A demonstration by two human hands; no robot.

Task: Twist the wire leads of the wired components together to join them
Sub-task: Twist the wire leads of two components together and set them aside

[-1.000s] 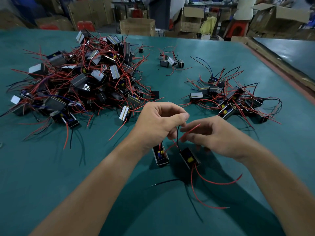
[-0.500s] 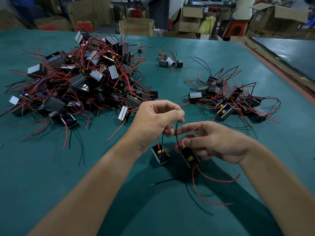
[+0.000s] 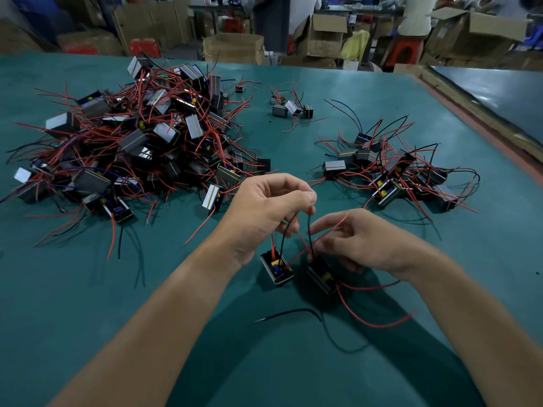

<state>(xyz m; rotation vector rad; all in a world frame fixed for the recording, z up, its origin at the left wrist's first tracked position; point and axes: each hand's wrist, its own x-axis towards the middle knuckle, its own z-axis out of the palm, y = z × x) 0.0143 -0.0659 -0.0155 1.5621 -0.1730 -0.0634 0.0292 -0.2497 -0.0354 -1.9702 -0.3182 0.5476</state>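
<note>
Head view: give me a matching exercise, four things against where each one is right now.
1 largest component pile
2 smaller component pile
3 black leads
4 loose black wire

a pinched at the top by the left hand
b flat on the table, nearest the camera
c left part of the table
d right part of the table

Pairs: 1-c, 2-d, 3-a, 4-b
</note>
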